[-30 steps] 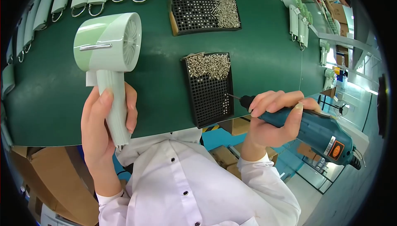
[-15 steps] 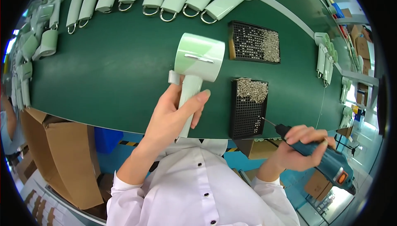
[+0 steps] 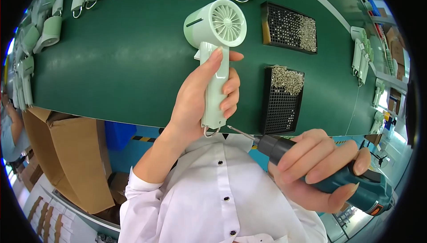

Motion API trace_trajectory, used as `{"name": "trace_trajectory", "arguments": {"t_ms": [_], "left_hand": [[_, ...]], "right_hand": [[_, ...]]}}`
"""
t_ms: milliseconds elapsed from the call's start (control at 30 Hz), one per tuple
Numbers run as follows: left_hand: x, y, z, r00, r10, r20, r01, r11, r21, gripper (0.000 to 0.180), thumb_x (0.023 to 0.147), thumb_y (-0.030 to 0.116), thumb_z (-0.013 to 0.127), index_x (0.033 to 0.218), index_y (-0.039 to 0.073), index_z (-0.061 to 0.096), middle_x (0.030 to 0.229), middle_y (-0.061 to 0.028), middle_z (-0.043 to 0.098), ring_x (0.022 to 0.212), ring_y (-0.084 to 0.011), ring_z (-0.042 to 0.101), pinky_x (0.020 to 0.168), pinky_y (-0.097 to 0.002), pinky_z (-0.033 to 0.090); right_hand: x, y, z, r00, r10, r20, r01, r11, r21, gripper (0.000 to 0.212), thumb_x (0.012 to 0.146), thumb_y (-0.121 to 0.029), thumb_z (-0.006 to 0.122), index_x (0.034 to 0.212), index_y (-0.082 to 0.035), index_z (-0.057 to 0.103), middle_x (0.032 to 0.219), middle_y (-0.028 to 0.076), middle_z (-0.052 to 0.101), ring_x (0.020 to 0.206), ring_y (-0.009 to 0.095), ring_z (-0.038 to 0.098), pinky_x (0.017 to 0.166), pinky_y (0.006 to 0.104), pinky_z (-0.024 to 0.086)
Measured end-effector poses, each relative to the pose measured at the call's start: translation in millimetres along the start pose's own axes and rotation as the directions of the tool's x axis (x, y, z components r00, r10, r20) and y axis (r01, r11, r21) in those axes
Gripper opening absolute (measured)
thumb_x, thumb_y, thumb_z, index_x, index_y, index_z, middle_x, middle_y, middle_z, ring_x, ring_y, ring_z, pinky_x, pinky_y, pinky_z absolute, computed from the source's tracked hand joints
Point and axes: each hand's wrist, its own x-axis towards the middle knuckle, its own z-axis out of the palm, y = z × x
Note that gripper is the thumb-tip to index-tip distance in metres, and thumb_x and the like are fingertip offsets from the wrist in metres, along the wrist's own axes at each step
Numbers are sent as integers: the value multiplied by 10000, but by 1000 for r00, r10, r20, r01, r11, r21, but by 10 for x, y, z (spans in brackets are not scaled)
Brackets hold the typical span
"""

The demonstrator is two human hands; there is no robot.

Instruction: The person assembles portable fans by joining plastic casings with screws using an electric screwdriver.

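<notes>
At near edge of counter (image 3: 111,74) — left grip (image 3: 189,98) clamped on handheld fan (image 3: 215,87), right grip (image 3: 318,167) on electric screwdriver (image 3: 367,194). Best: handle (image 3: 213,112) steady, bit (image 3: 242,132) square.

Lighting bright and even over the worktop (image 3: 129,69); shadows soft and faint. Diffuse pale glare on its surface left of the fan (image 3: 215,87); small highlights on the fan itself, which is sharp. Fisheye distortion: the worktop's near edge bends left of the fan. White overexposure with bluish fringing far left of the fan; detail soft far right of it. Black vignette fills the corners, farthest from the fan.
</notes>
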Motion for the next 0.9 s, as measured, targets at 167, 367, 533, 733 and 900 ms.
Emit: {"name": "trace_trajectory", "arguments": {"t_ms": [167,367,533,733,900], "left_hand": [[-13,12,-12,1000,-3,1,3,1000,-24,475,1010,435,452,1227,13,470,700,-2,450,510,-81,439,449,-249,388],[-85,102,45,993,96,-63,-77,963,257,399,976,276,537,1253,1,455,782,-23,507,585,-92,495,528,-252,434],[-133,192,-15,971,239,-7,-171,716,677,684,895,68,620,1459,-20,242,1071,-75,524,904,-127,535,787,-281,483],[251,318,728,932,307,194,-312,399,863,680,878,106,676,1425,-22,293,1109,-175,625,906,-197,637,731,-328,522],[911,-44,1355,904,118,411,-403,-87,911,593,821,311,692,1151,-92,410,867,-265,658,799,-421,668,698,-464,527]], "right_hand": [[-17,42,55,1000,29,2,-29,999,-18,324,960,-292,487,1101,-15,396,678,65,479,356,185,464,382,331,429],[71,-107,-214,999,-30,24,31,999,-10,307,972,-258,429,1159,-34,336,698,125,498,393,239,523,353,360,503],[54,-172,-368,980,-70,-189,52,994,-97,252,989,-241,408,1109,-24,454,669,83,431,365,181,383,351,325,389],[-65,-526,-825,896,-227,-381,172,970,-175,263,999,-246,373,1171,-49,401,689,120,509,356,223,465,332,343,458],[-127,-772,-1038,819,-325,-473,227,940,-254,254,1001,-256,364,1150,-56,413,663,97,500,348,202,455,309,322,432]]}}
